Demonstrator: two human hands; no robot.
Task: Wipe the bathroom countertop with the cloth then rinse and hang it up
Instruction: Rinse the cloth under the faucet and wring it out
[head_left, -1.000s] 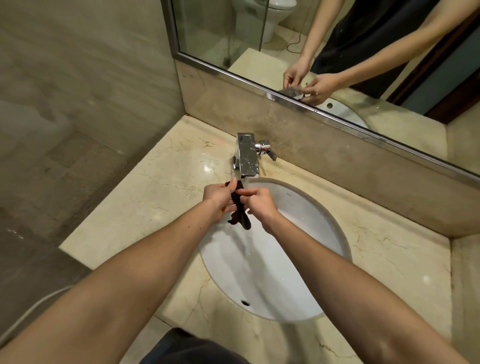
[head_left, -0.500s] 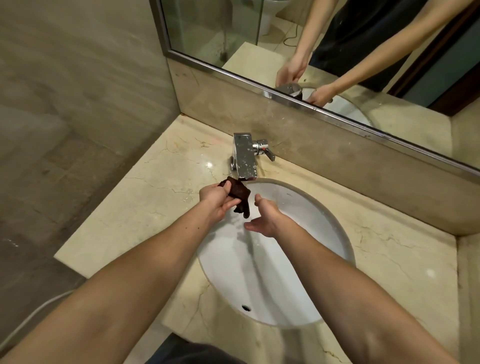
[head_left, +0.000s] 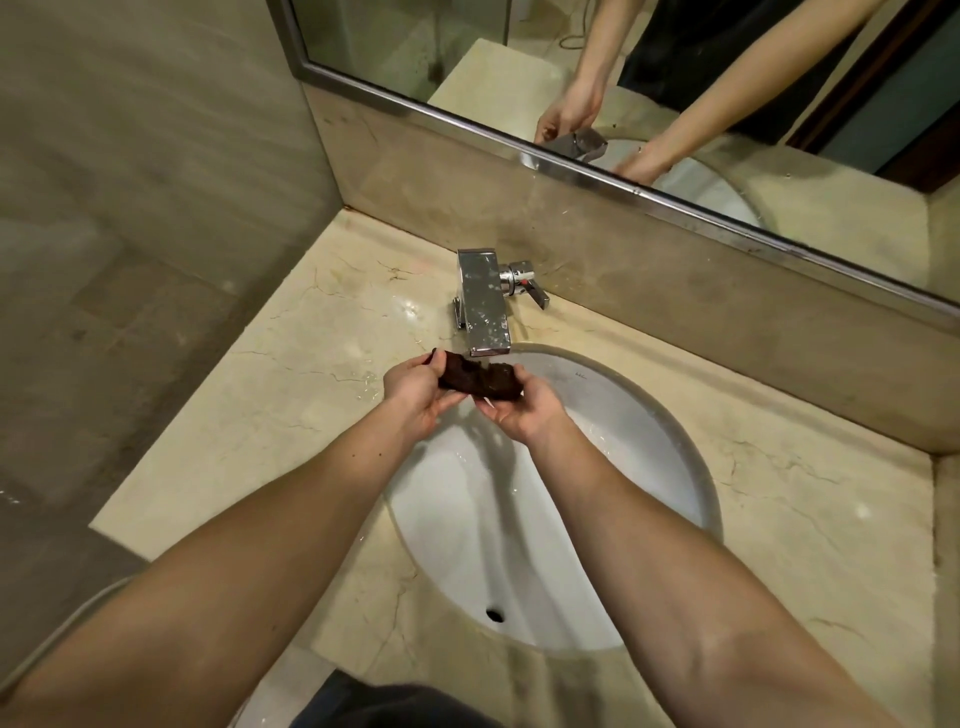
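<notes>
A beige marble bench (head_left: 291, 374) is seen in a corner of tiled wall, with a metal-framed mirror (head_left: 415, 47) mounted above its low backsplash. A white oval sink (head_left: 623, 467) is sunk into the bench, and its drain hole (head_left: 494, 614) is seen towards the near side. A square chrome tap (head_left: 483, 301) is fixed behind the basin, its spout reaching over the rim, and a lever handle (head_left: 535, 295) is fitted on its right. Right under that spout, a dark brown cloth (head_left: 478, 382) is held bunched between both hands, above the back edge of the sink. Its left end is gripped by the left hand (head_left: 415, 397), thumb on top and fingers curled beneath. Its right end is pinched by the right hand (head_left: 524, 413), palm turned up. Whether water is running cannot be told. Wet streaks are seen inside the basin, and drops of water (head_left: 366, 387) are scattered on the bench just left of the hands. Both arms and the tap are reflected in the mirror.
</notes>
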